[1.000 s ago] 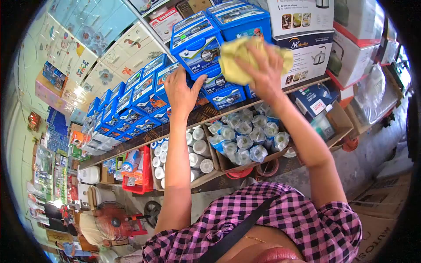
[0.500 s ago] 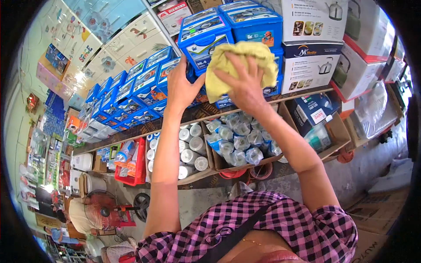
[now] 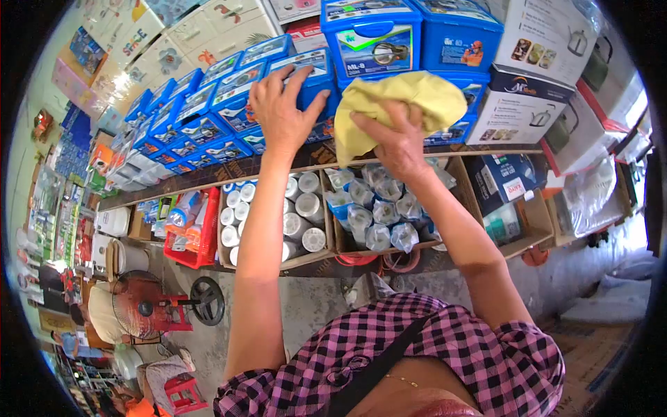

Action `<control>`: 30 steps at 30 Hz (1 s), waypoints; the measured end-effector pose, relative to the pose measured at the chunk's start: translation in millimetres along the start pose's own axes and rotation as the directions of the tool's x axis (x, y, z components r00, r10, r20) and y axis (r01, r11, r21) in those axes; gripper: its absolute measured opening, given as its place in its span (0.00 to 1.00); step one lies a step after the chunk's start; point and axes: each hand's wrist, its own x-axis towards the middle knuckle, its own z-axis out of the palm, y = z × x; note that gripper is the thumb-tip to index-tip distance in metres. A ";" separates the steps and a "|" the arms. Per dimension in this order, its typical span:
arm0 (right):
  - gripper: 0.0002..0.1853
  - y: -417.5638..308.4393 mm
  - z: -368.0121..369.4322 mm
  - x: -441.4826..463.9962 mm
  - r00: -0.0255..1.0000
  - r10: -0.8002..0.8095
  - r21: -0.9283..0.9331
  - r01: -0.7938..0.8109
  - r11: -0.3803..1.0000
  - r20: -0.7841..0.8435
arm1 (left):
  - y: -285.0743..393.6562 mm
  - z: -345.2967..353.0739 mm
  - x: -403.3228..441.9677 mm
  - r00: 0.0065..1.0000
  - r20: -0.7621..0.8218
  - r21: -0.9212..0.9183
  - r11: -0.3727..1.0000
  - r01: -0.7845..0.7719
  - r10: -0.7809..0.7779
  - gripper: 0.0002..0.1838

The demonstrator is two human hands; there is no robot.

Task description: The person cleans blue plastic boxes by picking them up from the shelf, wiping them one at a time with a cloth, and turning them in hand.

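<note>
A crumpled yellow cloth (image 3: 427, 97) is under my right hand (image 3: 401, 142), whose fingers press into it against the front of the stacked blue boxes. Above the cloth stands a blue box marked ML-8 (image 3: 375, 48), with another blue box (image 3: 462, 42) to its right. My left hand (image 3: 283, 115) has its fingers spread and holds nothing. Its fingertips lie at the top edge of a lower blue box (image 3: 316, 87), left of the ML-8 box. Part of that box's front is hidden behind the hand.
Rows of blue boxes (image 3: 187, 115) run left along the shelf. White kettle boxes (image 3: 524, 111) stand at right. Below are cartons of white-capped cylinders (image 3: 306, 222) and plastic-wrapped items (image 3: 375, 208), plus a red basket (image 3: 191, 257). A fan (image 3: 142, 306) and people are farther left.
My left hand has gone from the side of the ML-8 box to the lower box at its left. The cloth, still in my right hand, sits lower against the stack. The view has shifted.
</note>
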 end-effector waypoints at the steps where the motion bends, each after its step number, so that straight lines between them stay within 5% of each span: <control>1: 0.29 2.8 9.8 -16.6 0.991 0.044 -0.013 -0.043 0.999 0.125 | -1.5 0.5 0.0 1.000 -0.002 -0.013 1.000 -0.002 0.002 0.25; 5: 0.30 16.4 17.5 -80.9 0.955 0.059 0.063 -0.081 0.995 0.291 | -0.5 0.5 -0.8 1.000 -0.010 -0.009 1.000 0.008 -0.008 0.24; 6: 0.27 13.0 9.4 -84.9 0.916 0.151 0.084 -0.196 0.977 0.373 | -1.7 1.6 -0.8 1.000 -0.016 -0.003 1.000 -0.012 0.012 0.24; 11: 0.19 -0.8 -46.2 -30.5 0.969 0.187 0.355 -0.235 0.905 0.163 | 5.0 -8.0 -1.1 0.999 0.051 -0.021 1.000 0.017 -0.016 0.29; 14: 0.16 -13.0 -91.2 10.8 0.939 0.247 0.788 -0.336 0.515 0.239 | 40.1 -44.5 -2.5 0.998 0.027 -0.225 0.972 0.059 -0.055 0.44; 15: 0.15 -12.1 -96.8 10.9 0.937 0.234 0.893 -0.326 0.309 0.261 | 57.2 -52.8 -6.9 1.000 -0.024 -0.467 0.884 -0.023 0.014 0.47; 17: 0.15 -17.6 -98.8 2.1 0.939 0.217 0.947 -0.296 0.122 0.265 | 115.5 -65.1 -40.9 0.954 0.281 -0.866 0.401 0.300 -0.107 0.54; 18: 0.15 -18.2 -94.3 -5.8 0.946 0.215 0.911 -0.297 0.285 0.241 | 138.2 -71.9 -53.2 0.864 0.498 -0.862 0.072 0.502 -0.075 0.51; 20: 0.18 -26.8 -99.7 -21.2 0.924 0.283 0.608 -0.383 0.695 0.258 | 162.8 -64.3 -87.9 0.798 0.603 -0.632 0.608 0.481 -0.004 0.44; 21: 0.23 -23.9 -93.3 -39.7 0.911 0.368 0.369 -0.412 0.833 0.187 | 159.4 -30.8 -147.2 0.723 0.687 -0.659 0.357 0.661 -0.070 0.29; 23: 0.27 -20.7 -86.2 -73.9 0.958 0.265 0.335 -0.287 0.897 0.111 | 176.6 -36.3 -136.1 0.582 0.778 -0.612 -0.075 0.787 -0.236 0.24; 24: 0.33 -18.2 -85.4 -95.1 0.954 0.113 0.285 -0.193 0.939 0.277 | 175.6 -32.3 -137.7 0.579 0.781 -0.608 -0.073 0.790 -0.235 0.24; 26: 0.37 -39.2 -95.3 -91.9 0.901 0.172 0.246 -0.286 0.926 0.399 | 174.5 -29.6 -147.4 0.374 0.892 -0.433 -0.245 0.867 -0.254 0.23; 27: 0.40 -45.2 -97.9 -89.8 0.833 0.222 0.193 -0.361 0.912 0.507 | 174.4 -33.3 -146.7 0.358 0.896 -0.421 -0.247 0.873 -0.261 0.23; 29: 0.45 -28.0 -94.4 -90.6 0.815 0.243 0.154 -0.372 0.915 0.525 | 168.4 -35.6 -132.9 0.145 0.975 -0.206 -0.439 0.874 -0.170 0.26; 30: 0.44 -20.5 -97.3 -85.7 0.831 0.194 0.218 -0.350 0.911 0.521 | 162.4 -37.4 -131.5 0.150 0.982 -0.189 -0.464 0.865 -0.119 0.25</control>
